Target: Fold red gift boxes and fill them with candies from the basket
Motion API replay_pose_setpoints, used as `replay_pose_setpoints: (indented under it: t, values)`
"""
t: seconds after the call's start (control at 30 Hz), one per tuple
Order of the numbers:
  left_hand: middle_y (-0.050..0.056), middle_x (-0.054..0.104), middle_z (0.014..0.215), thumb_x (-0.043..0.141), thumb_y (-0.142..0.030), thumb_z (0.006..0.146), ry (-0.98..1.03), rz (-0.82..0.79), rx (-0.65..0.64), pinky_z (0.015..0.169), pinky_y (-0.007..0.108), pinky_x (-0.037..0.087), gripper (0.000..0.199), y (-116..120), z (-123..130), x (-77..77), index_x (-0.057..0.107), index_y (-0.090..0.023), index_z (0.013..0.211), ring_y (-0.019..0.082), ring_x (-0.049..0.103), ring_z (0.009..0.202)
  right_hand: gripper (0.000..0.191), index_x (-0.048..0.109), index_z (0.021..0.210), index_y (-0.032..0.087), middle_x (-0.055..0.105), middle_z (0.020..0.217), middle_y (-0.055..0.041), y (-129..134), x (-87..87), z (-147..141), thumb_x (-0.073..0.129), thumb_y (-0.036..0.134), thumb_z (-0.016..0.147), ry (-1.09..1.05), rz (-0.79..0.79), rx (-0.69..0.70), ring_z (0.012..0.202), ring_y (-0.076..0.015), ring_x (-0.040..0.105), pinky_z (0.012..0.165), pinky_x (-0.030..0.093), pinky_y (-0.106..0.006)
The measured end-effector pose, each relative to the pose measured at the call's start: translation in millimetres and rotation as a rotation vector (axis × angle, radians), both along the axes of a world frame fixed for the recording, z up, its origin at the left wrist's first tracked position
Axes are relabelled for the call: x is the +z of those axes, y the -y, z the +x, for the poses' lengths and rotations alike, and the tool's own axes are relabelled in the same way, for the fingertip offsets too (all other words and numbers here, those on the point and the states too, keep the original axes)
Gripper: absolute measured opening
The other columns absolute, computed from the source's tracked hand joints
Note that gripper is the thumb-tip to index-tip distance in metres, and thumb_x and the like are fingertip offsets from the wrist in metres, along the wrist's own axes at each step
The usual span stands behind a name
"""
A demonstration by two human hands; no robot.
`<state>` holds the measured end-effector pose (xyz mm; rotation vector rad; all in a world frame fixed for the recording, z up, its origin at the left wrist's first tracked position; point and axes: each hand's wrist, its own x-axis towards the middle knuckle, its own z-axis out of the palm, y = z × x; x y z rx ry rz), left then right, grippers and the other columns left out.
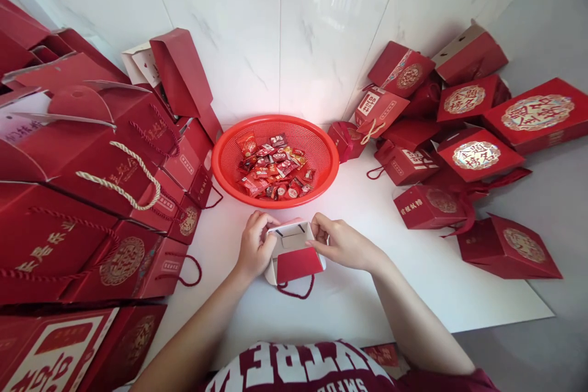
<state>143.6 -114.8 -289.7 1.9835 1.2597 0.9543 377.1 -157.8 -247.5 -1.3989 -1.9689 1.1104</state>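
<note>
Between my two hands, on the white table, is a small red gift box [299,264] with a white inside. Its top is open toward me, and a dark red cord handle hangs at its near side. My left hand [255,245] grips the box's left edge, thumb at the rim. At the right edge, my right hand [342,241] has its fingers curled and its thumb on the rim. Just beyond the box stands a red plastic basket [275,200] with a heap of wrapped candies [278,168] in it.
Stacked red gift boxes [101,196] with cord handles crowd the left side, several with raised flaps. More red boxes [475,153] with gold emblems are piled at the right. A marble-patterned tile wall [248,30] rises behind the basket. The white table [482,306] ends at the right.
</note>
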Motion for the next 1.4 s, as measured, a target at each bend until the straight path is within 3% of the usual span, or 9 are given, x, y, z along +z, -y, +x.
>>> replay_pose_setpoints:
  t: [0.13,0.3,0.5,0.67,0.83,0.97,1.2,1.3,1.4]
  values:
    - [0.008,0.063,0.104,0.047,-0.024,0.083,0.212,-0.119,-0.11,0.091,0.036,0.049,0.027,-3,0,-7.5,0.068,-0.017,0.098,0.024,0.061,0.102,0.011,0.04,0.095,0.024,0.047,0.069,0.0067,-1,-24.2,-6,0.049,0.031,0.095,-0.236,-0.045,-0.023,0.059,-0.0124,0.044,0.059,0.037,-0.024]
    - [0.01,0.074,0.107,0.043,-0.032,0.09,0.369,-0.425,-0.317,0.084,0.034,0.053,0.039,-8,0,-17.8,0.07,-0.013,0.111,0.025,0.069,0.095,0.004,0.048,0.096,0.023,0.042,0.062,0.0073,0,-47.5,-18,0.046,0.026,0.094,-0.289,0.028,-0.101,0.055,-0.0121,0.041,0.057,0.035,-0.024]
    - [0.012,0.074,0.114,0.045,-0.035,0.092,0.385,-0.444,-0.312,0.091,0.037,0.053,0.042,-10,-2,-23.0,0.072,-0.012,0.115,0.027,0.069,0.103,0.009,0.06,0.093,0.022,0.059,0.083,-0.0043,4,-46.3,-21,0.058,0.031,0.093,-0.213,0.389,-0.15,0.077,-0.0191,0.055,0.072,0.047,-0.033]
    - [0.01,0.075,0.116,0.048,-0.031,0.091,0.344,-0.414,-0.28,0.091,0.035,0.053,0.039,-10,-5,-20.5,0.073,-0.015,0.115,0.027,0.069,0.106,0.034,0.06,0.116,0.024,0.058,0.126,-0.0138,4,-39.5,-16,0.062,0.048,0.092,-0.156,0.469,-0.053,0.119,-0.0291,0.053,0.101,0.043,-0.048]
    - [0.008,0.075,0.114,0.049,-0.031,0.092,0.31,-0.37,-0.28,0.09,0.032,0.052,0.036,-11,-8,-19.1,0.074,-0.016,0.114,0.025,0.069,0.104,0.106,0.015,0.159,0.018,0.022,0.161,-0.0188,1,-47.4,-12,0.048,0.082,0.081,-0.16,0.346,0.247,0.15,-0.0352,0.018,0.121,0.021,-0.055]
    - [0.008,0.075,0.111,0.049,-0.03,0.092,0.281,-0.338,-0.3,0.089,0.032,0.053,0.035,-12,-8,-20.3,0.074,-0.016,0.113,0.024,0.069,0.101,0.13,0.0,0.161,0.02,0.006,0.166,-0.0167,1,-47.1,-7,0.071,0.077,0.068,-0.027,0.31,0.313,0.153,-0.0368,0.007,0.123,0.013,-0.056]
    - [0.008,0.073,0.111,0.05,-0.03,0.093,0.204,-0.226,-0.316,0.095,0.036,0.048,0.03,-10,-6,-15.2,0.073,-0.019,0.11,0.024,0.066,0.104,0.135,-0.004,0.16,0.023,0.018,0.163,-0.0156,9,-33.3,-4,0.085,0.058,0.065,0.036,0.28,0.305,0.15,-0.034,0.018,0.121,0.027,-0.051]
    - [0.008,0.07,0.114,0.044,-0.03,0.098,0.131,-0.021,-0.308,0.102,0.039,0.043,0.031,-7,-7,-6.9,0.068,-0.021,0.117,0.024,0.061,0.111,0.127,-0.001,0.161,0.025,0.031,0.155,-0.0155,10,-30.9,-4,0.085,0.047,0.069,0.001,0.264,0.248,0.143,-0.032,0.03,0.115,0.036,-0.048]
    - [0.012,0.062,0.13,0.046,-0.05,0.097,0.115,0.14,-0.451,0.11,0.046,0.037,0.048,-2,-7,0.0,0.055,-0.022,0.135,0.029,0.054,0.123,0.121,0.004,0.16,0.026,0.037,0.148,-0.0153,7,-35.0,-3,0.083,0.039,0.071,-0.015,0.257,0.201,0.138,-0.032,0.036,0.112,0.04,-0.048]
